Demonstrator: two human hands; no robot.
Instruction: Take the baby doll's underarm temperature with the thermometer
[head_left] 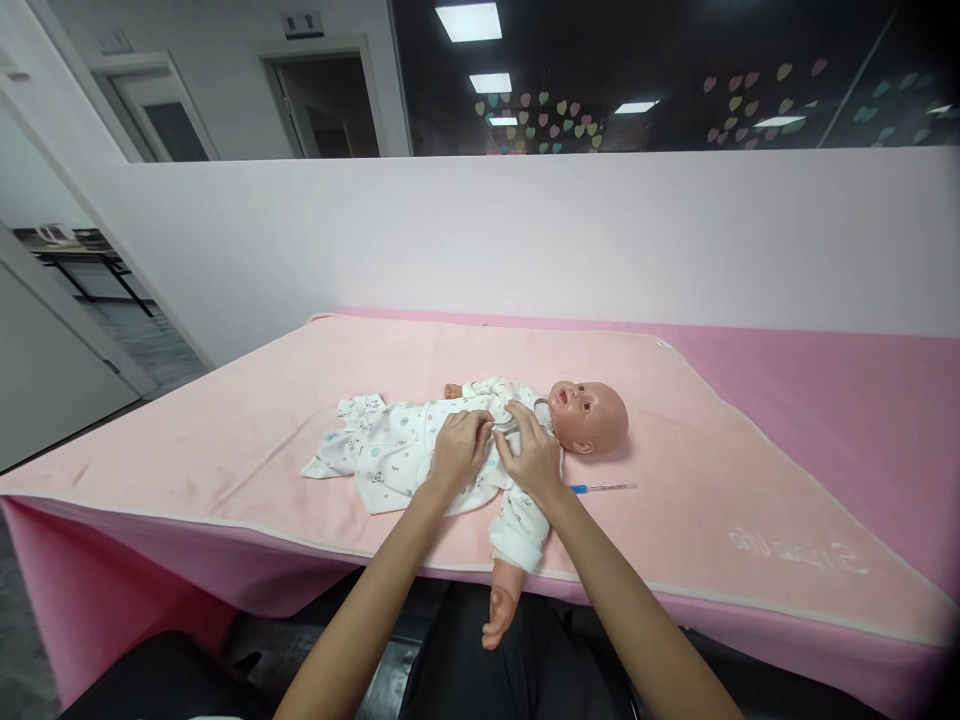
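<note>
A baby doll (592, 418) lies on its back with its bald head to the right, dressed in a white outfit (397, 440) with small printed figures. My left hand (459, 448) is at the chest, its fingers bent and pinching the cloth at the front. Close beside it, my right hand (534, 458) grips the outfit just below the neckline, thumb towards my left hand. The exact fold between the fingertips is hidden. One doll arm (501, 600) in its sleeve hangs past the table's near edge, between my forearms. The outfit's leg ends lie flat to the left.
A thin thermometer-like stick with a blue end (579, 489) lies right of my right wrist. A peach blanket (705, 480) covers the table over a pink cloth (847, 400). Behind stands a white half wall (525, 240) with dark glass above.
</note>
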